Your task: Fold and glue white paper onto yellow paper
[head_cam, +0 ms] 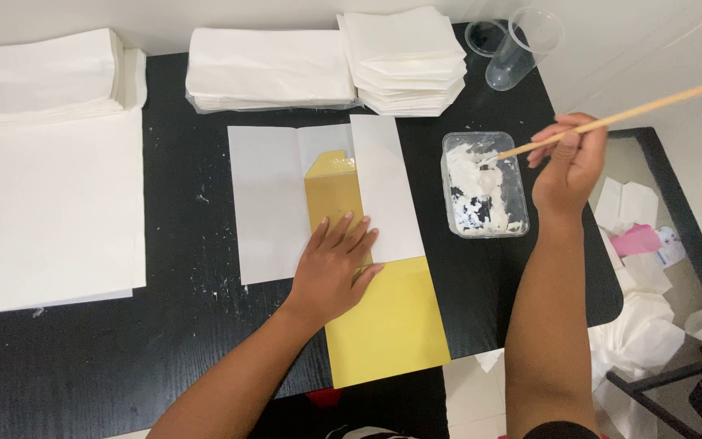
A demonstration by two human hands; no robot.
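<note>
My left hand (336, 264) lies flat, fingers spread, on a long yellow card (383, 321) and the white paper sheet (266, 203) wrapped around it, with one white flap (387, 187) folded over the card. My right hand (566, 167) grips a thin wooden stick (635, 112), whose tip dips into a clear plastic tub of white paste (483, 185) to the right of the sheet.
Everything sits on a black table (164, 341). Stacks of white paper (42, 191) fill the left side, and folded white stacks (270, 69) (406, 61) line the back edge. Clear plastic cups (517, 49) stand back right. Paper scraps (639, 268) litter the floor at right.
</note>
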